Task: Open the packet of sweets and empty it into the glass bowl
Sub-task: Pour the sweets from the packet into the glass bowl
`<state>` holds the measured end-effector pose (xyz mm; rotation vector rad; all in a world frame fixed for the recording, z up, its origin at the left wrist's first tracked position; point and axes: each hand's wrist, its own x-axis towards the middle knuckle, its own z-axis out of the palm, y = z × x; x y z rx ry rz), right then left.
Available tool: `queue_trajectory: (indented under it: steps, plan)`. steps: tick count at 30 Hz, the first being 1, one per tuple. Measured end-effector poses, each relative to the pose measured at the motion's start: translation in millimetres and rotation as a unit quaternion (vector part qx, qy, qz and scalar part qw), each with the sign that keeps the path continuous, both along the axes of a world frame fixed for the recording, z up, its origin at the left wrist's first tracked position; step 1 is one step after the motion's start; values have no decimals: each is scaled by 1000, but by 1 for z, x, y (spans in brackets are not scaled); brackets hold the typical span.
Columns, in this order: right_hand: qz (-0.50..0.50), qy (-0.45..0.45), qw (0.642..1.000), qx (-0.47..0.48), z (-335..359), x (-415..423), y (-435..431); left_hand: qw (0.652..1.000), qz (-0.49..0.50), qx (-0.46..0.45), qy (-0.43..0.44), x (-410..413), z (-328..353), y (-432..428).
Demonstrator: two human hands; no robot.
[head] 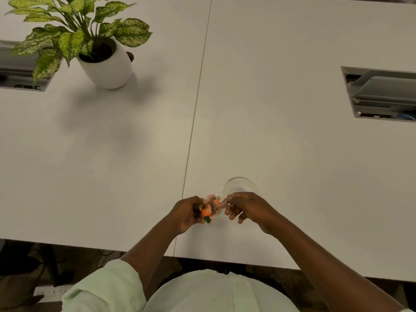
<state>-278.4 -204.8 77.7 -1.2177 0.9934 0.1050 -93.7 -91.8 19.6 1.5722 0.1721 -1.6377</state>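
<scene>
A small clear packet of sweets [209, 208], showing orange and green wrappers, hangs between both hands just above the white table. My left hand [186, 212] grips the packet's left side around the sweets. My right hand [247, 207] pinches the clear plastic end on the packet's right. Directly behind my right hand stands a small clear glass bowl [240, 185]; my fingers hide its near rim. I see nothing inside the bowl.
A potted plant in a white pot [108, 64] stands at the far left. Two open cable hatches are set into the table, one at the left edge [20, 70] and one at the right [382, 95]. A seam [193, 131] runs between the tabletops.
</scene>
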Motion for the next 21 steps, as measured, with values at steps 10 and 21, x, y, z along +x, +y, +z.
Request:
queue_trajectory:
  steps: [10,21]
  plan:
    - [-85,44,995,18,-17,-19,-7,992,-10,17,-121,-14,14,-30]
    - [-98,45,994,-4,-16,-24,-11,991,-46,-45,-114,-22,16,-33]
